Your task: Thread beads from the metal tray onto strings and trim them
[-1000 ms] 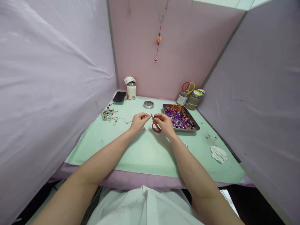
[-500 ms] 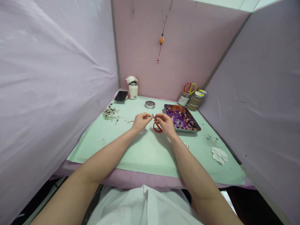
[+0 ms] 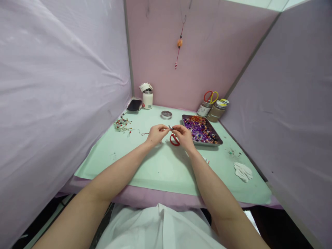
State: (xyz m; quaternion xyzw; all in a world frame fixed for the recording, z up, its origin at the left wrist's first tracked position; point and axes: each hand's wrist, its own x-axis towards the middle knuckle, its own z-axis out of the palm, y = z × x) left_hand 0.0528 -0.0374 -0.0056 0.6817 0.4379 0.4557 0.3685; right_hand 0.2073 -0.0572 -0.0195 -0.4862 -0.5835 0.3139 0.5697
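Observation:
My left hand (image 3: 156, 134) is closed in a pinch on a thin red cord (image 3: 144, 134), whose looped end sticks out to its left. Close by on the right, my right hand (image 3: 183, 135) pinches a small dark bead (image 3: 172, 128) between thumb and forefinger. The fingertips of both hands nearly meet. Scissors with red handles (image 3: 174, 140) lie on the table between the hands, blade tips showing just above the fingertips. My fingers hide how cord and bead meet.
A metal tray (image 3: 215, 145) of purple and orange beads stands right of my hands. Behind are a round tin (image 3: 166, 114), a white bottle (image 3: 147, 99), a phone (image 3: 134, 105) and jars (image 3: 217, 111). Beaded strands (image 3: 121, 125) lie left; a white glove (image 3: 243, 172) lies right. A beaded charm (image 3: 179, 43) hangs ahead.
Both hands stay pinched in almost the same place, with only tiny finger shifts. The whole view has moved very slightly.

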